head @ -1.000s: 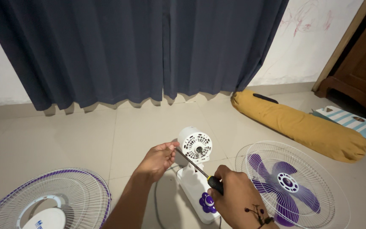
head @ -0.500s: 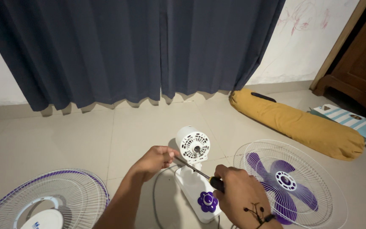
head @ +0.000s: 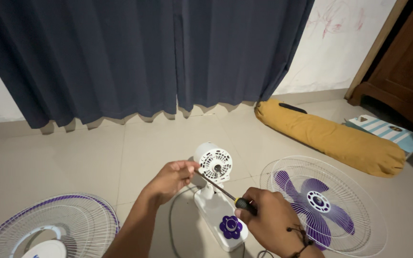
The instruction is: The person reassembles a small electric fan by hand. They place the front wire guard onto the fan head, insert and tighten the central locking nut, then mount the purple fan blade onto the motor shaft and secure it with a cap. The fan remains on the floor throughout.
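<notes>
A small white fan body (head: pixel 214 165) with a vented motor housing stands on its white base (head: pixel 213 210), which carries a purple flower-shaped knob (head: pixel 230 227). My right hand (head: pixel 268 224) grips the black handle of a screwdriver (head: pixel 221 189) whose thin shaft points up-left toward the motor housing. My left hand (head: pixel 170 179) pinches the shaft's tip end just left of the housing.
A wire guard with purple fan blades (head: pixel 323 205) lies on the tiled floor at right. Another white and purple guard (head: pixel 48 229) lies at lower left. A mustard bolster (head: pixel 331 138), striped box (head: pixel 385 131), dark curtain (head: pixel 144 52) and wooden cabinet (head: pixel 402 67) stand behind.
The view has shifted slightly, so everything sits a little left and higher. Both hands stay on the screwdriver at the motor housing with little visible movement.
</notes>
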